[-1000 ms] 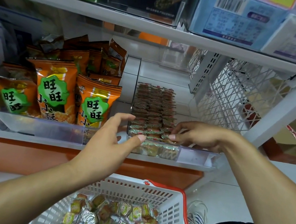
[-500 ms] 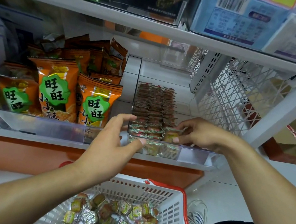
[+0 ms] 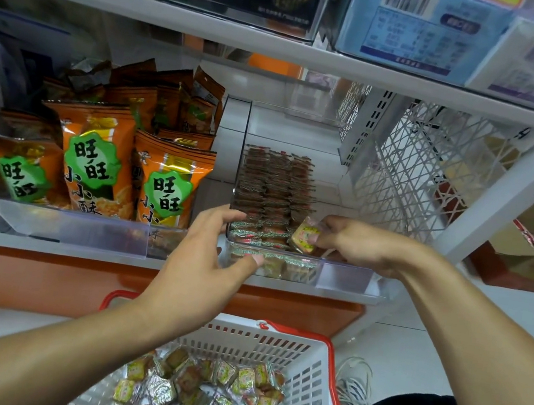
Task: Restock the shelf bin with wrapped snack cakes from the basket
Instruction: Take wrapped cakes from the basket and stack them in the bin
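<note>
Snack cakes (image 3: 269, 199) fill bin (image 3: 344, 276); more in basket (image 3: 311, 382).

White, red-rimmed basket (image 3: 312, 375); orange bags (image 3: 99, 156)

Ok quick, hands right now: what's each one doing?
Left hand: open, thumb and fingers spread on the clear shelf bin's front left corner.
Right hand: pinching one wrapped snack cake over the bin's front row.

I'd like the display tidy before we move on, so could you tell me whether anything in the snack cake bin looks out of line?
One wrapped cake sits tilted at the front right of the clear bin, face up, unlike the upright rows behind it. The right hand pinches it, so it is probably just being placed.
</note>
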The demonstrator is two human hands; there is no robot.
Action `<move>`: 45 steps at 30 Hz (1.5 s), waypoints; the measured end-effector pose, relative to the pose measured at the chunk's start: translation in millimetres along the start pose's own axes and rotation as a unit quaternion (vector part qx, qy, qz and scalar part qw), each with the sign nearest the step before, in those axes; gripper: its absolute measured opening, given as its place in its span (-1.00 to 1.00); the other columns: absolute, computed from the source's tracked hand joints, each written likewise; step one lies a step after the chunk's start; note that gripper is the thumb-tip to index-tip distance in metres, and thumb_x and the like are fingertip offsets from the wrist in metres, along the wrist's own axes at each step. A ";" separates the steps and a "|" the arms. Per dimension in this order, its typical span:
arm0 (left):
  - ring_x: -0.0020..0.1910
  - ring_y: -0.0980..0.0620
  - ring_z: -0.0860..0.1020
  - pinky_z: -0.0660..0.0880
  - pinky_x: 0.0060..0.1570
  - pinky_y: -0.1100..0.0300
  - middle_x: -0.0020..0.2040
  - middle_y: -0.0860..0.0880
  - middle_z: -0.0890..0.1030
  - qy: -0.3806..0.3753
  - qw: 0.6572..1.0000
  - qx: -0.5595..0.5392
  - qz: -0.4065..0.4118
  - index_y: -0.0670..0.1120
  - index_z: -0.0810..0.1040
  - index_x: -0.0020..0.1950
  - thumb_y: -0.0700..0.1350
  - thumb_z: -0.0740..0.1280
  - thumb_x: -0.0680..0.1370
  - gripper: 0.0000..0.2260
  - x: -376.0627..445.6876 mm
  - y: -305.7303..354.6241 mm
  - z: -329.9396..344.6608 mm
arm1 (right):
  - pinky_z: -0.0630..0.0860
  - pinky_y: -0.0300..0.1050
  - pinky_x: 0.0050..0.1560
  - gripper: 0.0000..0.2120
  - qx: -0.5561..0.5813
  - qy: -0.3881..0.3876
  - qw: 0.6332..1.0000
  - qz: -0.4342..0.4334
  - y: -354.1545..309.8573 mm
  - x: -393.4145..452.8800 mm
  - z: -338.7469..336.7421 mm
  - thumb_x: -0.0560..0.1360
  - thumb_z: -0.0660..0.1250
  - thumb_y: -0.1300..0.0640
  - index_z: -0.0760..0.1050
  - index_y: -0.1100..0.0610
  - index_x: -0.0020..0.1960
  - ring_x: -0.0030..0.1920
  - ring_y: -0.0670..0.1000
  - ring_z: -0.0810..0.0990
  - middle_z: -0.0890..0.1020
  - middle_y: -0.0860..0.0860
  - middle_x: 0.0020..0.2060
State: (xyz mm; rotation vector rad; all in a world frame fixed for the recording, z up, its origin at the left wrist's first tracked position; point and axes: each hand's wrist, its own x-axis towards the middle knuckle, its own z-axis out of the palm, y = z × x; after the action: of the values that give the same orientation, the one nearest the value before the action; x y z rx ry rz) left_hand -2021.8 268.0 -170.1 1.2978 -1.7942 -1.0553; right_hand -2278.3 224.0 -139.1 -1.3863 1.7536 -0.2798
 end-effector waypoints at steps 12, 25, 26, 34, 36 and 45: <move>0.56 0.22 0.06 0.16 0.44 0.13 0.62 0.31 -0.20 0.019 0.983 0.147 0.109 0.29 0.13 0.55 0.14 0.41 0.55 -0.34 11.4 -3.9 9.5 | 0.55 -0.03 -0.16 -0.86 -0.071 0.308 0.949 0.019 10.1 70.8 -25.8 0.54 0.32 0.18 0.46 0.12 0.09 0.01 0.17 0.63 0.63 0.17 0.06; 0.49 0.00 -0.59 -0.34 0.40 0.02 0.57 0.08 -0.52 -0.038 0.917 0.371 0.139 0.17 0.24 0.55 0.13 0.34 0.52 -0.38 30.1 -16.0 28.8 | 0.44 0.04 0.26 -0.40 0.002 0.369 0.928 0.047 3.7 176.5 -25.2 0.66 0.15 0.21 -0.05 0.27 0.60 0.32 0.28 0.49 0.45 0.29 0.38; 0.48 0.01 -0.60 -0.36 0.39 0.04 0.55 0.09 -0.54 -0.041 0.918 0.370 0.135 0.18 0.23 0.56 0.14 0.34 0.52 -0.38 29.7 -15.2 28.5 | 0.44 0.04 0.28 -0.40 0.011 0.378 0.925 0.043 4.1 178.3 -26.3 0.65 0.19 0.20 0.00 0.29 0.58 0.33 0.26 0.48 0.45 0.28 0.39; 0.49 0.06 -0.58 -0.37 0.38 0.09 0.55 0.14 -0.53 -0.050 0.924 0.345 0.157 0.18 0.25 0.53 0.16 0.36 0.54 -0.41 25.3 -14.4 21.8 | 0.48 -0.06 0.30 -0.60 0.072 0.307 0.945 0.089 -5.7 166.2 -35.3 0.65 0.22 0.18 0.36 0.33 0.43 0.33 0.18 0.50 0.48 0.23 0.37; 0.53 0.01 -0.53 -0.36 0.42 0.04 0.61 0.09 -0.44 -0.045 0.918 0.353 0.175 0.15 0.33 0.49 0.15 0.36 0.53 -0.46 19.7 -13.9 18.7 | 0.51 -0.06 0.29 -0.65 0.077 0.278 0.954 0.084 -11.4 149.5 -35.3 0.62 0.27 0.19 0.44 0.32 0.36 0.28 0.20 0.55 0.53 0.24 0.31; 0.05 0.01 0.55 0.44 -0.07 0.07 0.05 0.06 0.60 -0.107 0.912 0.296 0.262 0.07 0.51 0.02 0.09 0.30 0.55 -0.87 -20.3 -12.0 -7.0 | 0.48 -0.13 -0.16 -0.79 0.117 0.508 0.708 -0.476 -74.2 -1.3 53.7 0.34 0.22 0.44 0.52 0.17 -0.23 -0.22 -0.05 0.54 0.59 0.01 -0.28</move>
State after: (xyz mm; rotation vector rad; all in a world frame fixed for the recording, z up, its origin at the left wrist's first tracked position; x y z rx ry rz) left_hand -2005.2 283.8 -179.0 0.9279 -2.5661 -0.3663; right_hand -2188.4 215.8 -123.9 -2.0039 1.4144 -2.0910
